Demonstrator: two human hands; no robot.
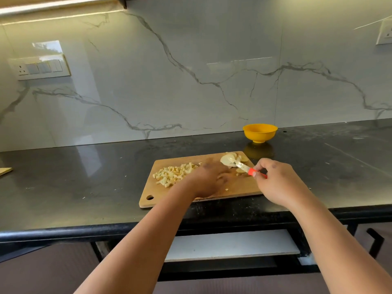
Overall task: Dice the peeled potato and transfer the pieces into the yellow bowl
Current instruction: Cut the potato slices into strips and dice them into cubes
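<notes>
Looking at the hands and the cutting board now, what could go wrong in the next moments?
1. The left hand is blurred, close to the knife blade; a cut finger seems possible.
2. The cutting board overhangs the counter edge; pressure might tip it.
3. The yellow bowl stands behind the board; diced pieces may spill in transfer.

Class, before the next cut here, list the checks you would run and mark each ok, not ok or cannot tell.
1. Knife held: ok, right hand grips the red handle.
2. Potato slices on board: ok.
3. Left hand clear of the blade: cannot tell, it is blurred.
4. Dice heaped aside, left on the board: ok.
5. Bowl upright behind the board: ok.
6. Bowl empty: cannot tell.
</notes>
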